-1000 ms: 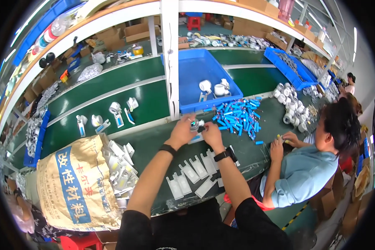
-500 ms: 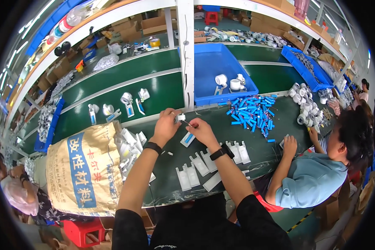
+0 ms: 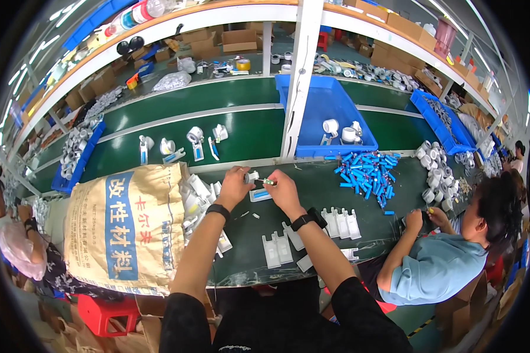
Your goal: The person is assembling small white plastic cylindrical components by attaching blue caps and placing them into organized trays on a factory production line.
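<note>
Over the green bench, my left hand (image 3: 236, 187) is closed on a small white plastic part (image 3: 252, 176). My right hand (image 3: 282, 192) pinches a small green circuit board (image 3: 269, 182) just to the right of that part. A thin link, perhaps a wire or pin, shows between the two. Just beneath my hands lies a white plastic housing (image 3: 261, 195) with a blue cylindrical battery in it. Several empty white housings (image 3: 277, 249) lie near my right forearm, some partly hidden by it. Small white scraps (image 3: 245, 214) rest beside my left wrist.
Loose blue batteries (image 3: 367, 174) form a pile to the right, before a blue bin (image 3: 364, 150). A large paper sack (image 3: 121, 226) spills white parts (image 3: 200, 191) at left. Partly assembled units (image 3: 195, 141) stand on the green belt (image 3: 241, 144). A co-worker (image 3: 436, 253) sits at right.
The view has swung, so the bench things sit farther right in the picture. The green board in my right hand now shows plainly. The co-worker's hands have come closer together.
</note>
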Tool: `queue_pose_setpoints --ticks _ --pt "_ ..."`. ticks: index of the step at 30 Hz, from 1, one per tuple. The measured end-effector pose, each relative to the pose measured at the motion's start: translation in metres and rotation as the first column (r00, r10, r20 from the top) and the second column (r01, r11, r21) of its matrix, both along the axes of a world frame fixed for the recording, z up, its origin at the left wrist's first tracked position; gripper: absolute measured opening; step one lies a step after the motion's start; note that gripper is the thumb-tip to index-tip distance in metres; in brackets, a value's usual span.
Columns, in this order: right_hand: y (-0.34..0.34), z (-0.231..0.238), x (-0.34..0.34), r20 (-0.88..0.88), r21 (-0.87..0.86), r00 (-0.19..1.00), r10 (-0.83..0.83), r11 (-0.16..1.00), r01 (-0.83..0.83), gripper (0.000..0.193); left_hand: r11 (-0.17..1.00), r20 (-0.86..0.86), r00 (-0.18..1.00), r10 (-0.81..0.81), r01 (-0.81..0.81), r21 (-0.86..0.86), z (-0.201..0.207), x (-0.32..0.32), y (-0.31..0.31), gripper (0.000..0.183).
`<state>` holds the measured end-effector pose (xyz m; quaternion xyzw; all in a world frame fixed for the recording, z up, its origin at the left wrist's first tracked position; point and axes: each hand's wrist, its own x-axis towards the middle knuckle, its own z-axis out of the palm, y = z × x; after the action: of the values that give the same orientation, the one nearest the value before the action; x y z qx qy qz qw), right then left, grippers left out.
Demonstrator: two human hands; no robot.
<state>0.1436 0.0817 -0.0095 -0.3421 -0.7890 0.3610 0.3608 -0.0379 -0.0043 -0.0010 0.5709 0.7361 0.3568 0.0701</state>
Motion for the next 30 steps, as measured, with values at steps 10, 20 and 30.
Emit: queue_pose_setpoints --ticks 10,20,30 --pt "0.019 -0.005 0.000 0.059 0.133 0.996 0.059 0.989 -0.067 0.023 0.885 -0.251 0.952 0.177 -0.265 -0.384 0.069 -0.083 -0.080 0.037" --pt "0.014 -0.005 -0.001 0.116 0.126 0.990 0.077 0.988 -0.091 0.021 0.941 -0.360 0.933 -0.031 -0.094 -0.326 0.068 -0.041 -0.135 0.023" --pt "0.027 -0.009 0.000 0.148 0.073 0.987 0.063 0.995 -0.074 0.020 0.970 -0.049 0.979 0.197 -0.187 0.155 0.026 0.135 -0.220 0.032"
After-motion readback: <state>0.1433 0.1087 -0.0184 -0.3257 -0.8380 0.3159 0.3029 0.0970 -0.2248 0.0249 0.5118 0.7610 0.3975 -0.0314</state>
